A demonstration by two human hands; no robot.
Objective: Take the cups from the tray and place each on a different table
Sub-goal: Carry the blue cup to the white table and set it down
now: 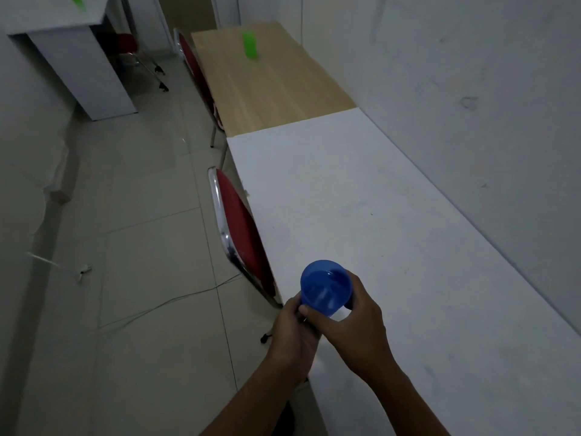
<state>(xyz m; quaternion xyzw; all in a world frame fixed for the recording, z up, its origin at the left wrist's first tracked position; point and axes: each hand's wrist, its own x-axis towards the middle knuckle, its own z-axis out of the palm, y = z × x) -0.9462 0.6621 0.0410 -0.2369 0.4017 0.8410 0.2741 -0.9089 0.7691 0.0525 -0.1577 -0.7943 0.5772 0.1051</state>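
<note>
A blue cup (325,286) is held in both hands over the near left edge of the white table (393,234), its open mouth turned toward me. My left hand (294,336) grips its lower side and my right hand (352,322) wraps around its right side. One green cup (250,45) stands upright on the wooden table (276,89) farther ahead. A second green cup (77,0) sits on the white desk (53,17) at the top left, partly cut off by the frame. No tray is visible.
A red chair (242,237) is tucked against the white table's left edge, another red chair (196,67) beside the wooden table. A grey wall runs along the right. Cables (163,305) lie across the tiled floor on the left.
</note>
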